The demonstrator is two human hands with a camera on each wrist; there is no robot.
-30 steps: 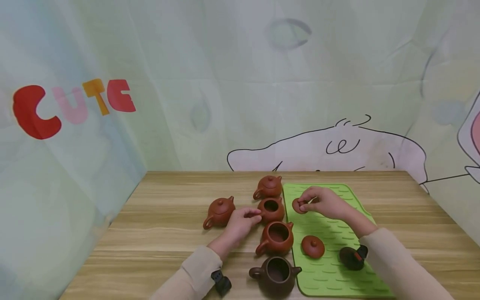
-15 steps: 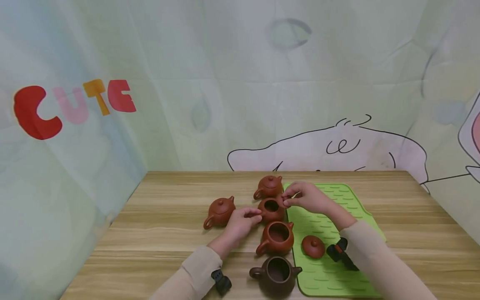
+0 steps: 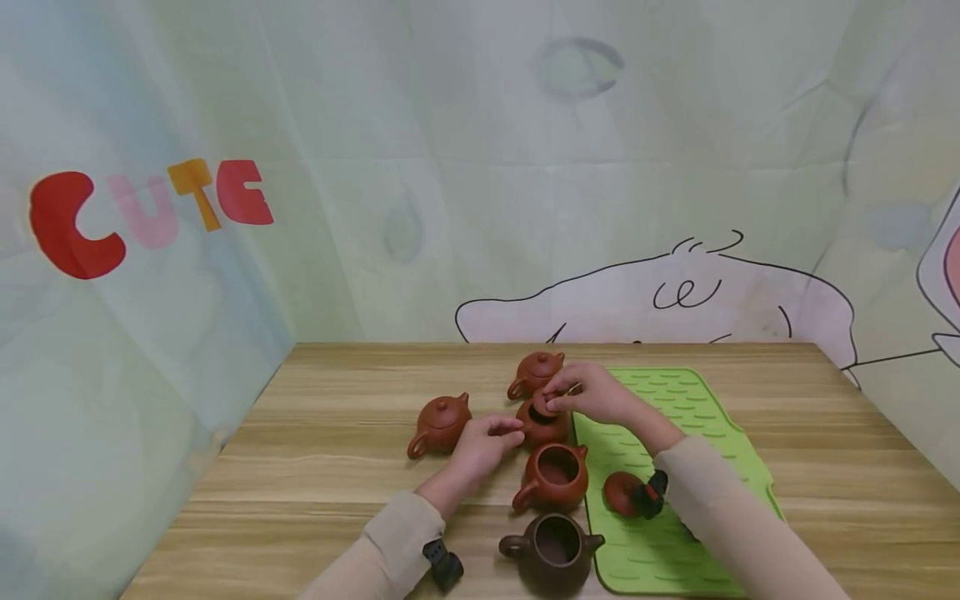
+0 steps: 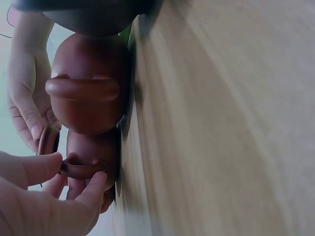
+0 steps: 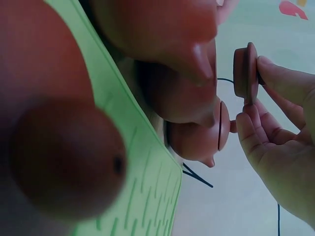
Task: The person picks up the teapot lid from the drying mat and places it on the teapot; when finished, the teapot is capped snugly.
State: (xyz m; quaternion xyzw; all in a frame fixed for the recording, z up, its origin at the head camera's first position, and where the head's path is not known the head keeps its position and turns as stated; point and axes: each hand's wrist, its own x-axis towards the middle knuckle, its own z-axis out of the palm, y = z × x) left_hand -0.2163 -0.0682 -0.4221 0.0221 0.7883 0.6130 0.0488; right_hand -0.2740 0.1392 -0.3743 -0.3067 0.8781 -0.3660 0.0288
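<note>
My left hand (image 3: 480, 450) pinches the loop handle (image 4: 81, 170) of a small lidless reddish-brown clay teapot (image 3: 543, 432), second from the back of the row. My right hand (image 3: 596, 396) holds a matching round lid (image 5: 246, 71) by its knob, between thumb and fingers. That lid is tilted over the far side of the teapot's opening, part of which still shows dark in the head view. Just behind stands a lidded teapot (image 3: 537, 373), partly covered by the right fingers. Another lidded teapot (image 3: 442, 423) sits left of the left hand.
Nearer stand a larger lidless reddish teapot (image 3: 558, 479) and a dark brown lidless one (image 3: 553, 554). A reddish lid (image 3: 619, 493) lies on the green mat (image 3: 675, 400) at right, partly behind the right wrist camera. A printed cloth (image 3: 375, 208) hangs behind the wooden table (image 3: 337, 400).
My right hand has carried the lid leftward from above the green mat to over the teapot's opening. The left hand has stayed at the handle.
</note>
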